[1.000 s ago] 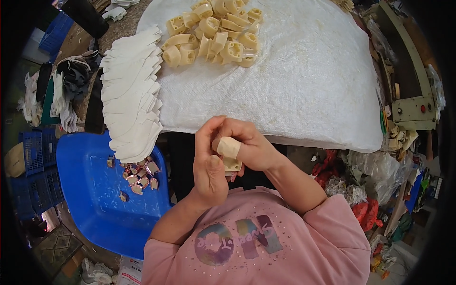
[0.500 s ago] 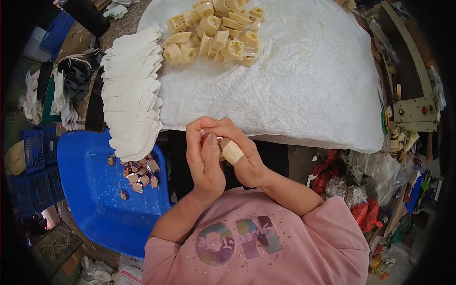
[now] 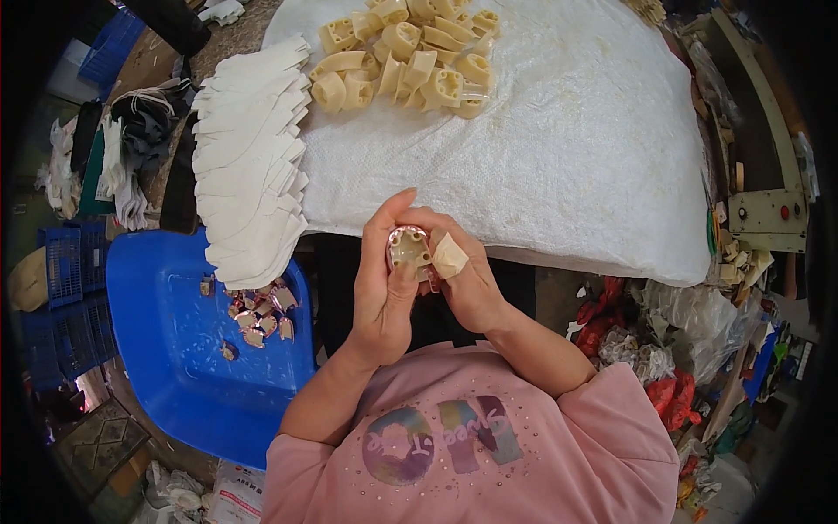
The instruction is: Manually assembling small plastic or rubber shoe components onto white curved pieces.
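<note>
Both my hands hold one shoe heel [image 3: 407,244] in front of my chest. Its cream, hollow face with small round holes is turned up, and a shiny pink covering shows round its rim. My left hand [image 3: 384,297] grips it from the left, the thumb pressed against the hollow face. My right hand [image 3: 471,293] closes on its right side; some of those fingers are hidden behind it. A cream wrap [image 3: 450,255] sits on my right hand, apparently round the thumb. Beyond lie bare cream heels [image 3: 401,65] in a pile.
A bulky white woven sack [image 3: 524,166] supports the heel pile. Overlapping white cut pieces [image 3: 249,157] lie along its left side. Below them, a blue tub [image 3: 183,375] contains several pink-covered heels [image 3: 262,310]. A beige machine [image 3: 768,214] and plastic bags [image 3: 690,314] stand right.
The heel has turned in my hands, so its hollow face now shows. My fingers have shifted round it, and the left thumb has moved lower. The whole view has shifted slightly.
</note>
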{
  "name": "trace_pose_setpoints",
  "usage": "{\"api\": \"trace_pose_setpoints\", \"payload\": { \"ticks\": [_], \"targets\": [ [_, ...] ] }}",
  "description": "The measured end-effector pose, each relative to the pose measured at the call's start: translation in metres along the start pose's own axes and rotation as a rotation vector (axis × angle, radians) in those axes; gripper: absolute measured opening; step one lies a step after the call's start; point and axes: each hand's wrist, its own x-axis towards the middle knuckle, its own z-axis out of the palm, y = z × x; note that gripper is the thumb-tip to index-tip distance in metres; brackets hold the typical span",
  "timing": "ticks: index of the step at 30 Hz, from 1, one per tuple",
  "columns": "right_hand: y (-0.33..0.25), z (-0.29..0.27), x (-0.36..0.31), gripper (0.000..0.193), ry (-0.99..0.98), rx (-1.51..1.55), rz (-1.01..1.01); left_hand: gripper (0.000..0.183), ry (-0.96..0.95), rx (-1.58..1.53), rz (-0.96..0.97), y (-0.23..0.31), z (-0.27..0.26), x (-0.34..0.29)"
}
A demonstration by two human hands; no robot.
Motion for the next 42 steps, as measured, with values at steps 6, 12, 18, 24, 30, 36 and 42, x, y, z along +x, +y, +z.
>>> {"api": "trace_pose_setpoints", "payload": {
  "ticks": [6, 12, 18, 24, 30, 36, 42],
  "targets": [
    [0.006, -0.005, 0.004, 0.043, 0.029, -0.087, -0.062, 0.072, 0.052, -0.346, -0.095, 0.007, 0.013, 0.008],
    [0.000, -0.007, 0.005, 0.064, 0.016, -0.040, 0.062, 0.079, -0.064, -0.726, -0.172, 0.005, -0.002, 0.010],
    [-0.002, -0.014, 0.005, 0.054, -0.033, -0.062, 0.077, 0.081, -0.080, -0.690, -0.179, 0.006, -0.006, 0.006],
    [-0.019, -0.021, 0.011, 0.031, 0.190, -0.780, -0.460, 0.084, -0.082, 0.053, -0.084, 0.023, -0.009, 0.003],
    [-0.024, -0.017, 0.011, 0.029, -0.008, -0.644, -0.078, 0.080, -0.033, 0.621, 0.287, 0.008, -0.006, 0.000],
    [-0.015, -0.025, 0.007, 0.023, 0.029, -0.570, -0.249, 0.044, 0.143, 0.372, 0.054, 0.013, -0.005, -0.003],
    [-0.013, -0.045, 0.019, 0.022, -0.189, 0.140, 0.197, 0.045, 0.044, 0.721, 0.214, 0.029, -0.005, 0.003]
  ]
}}
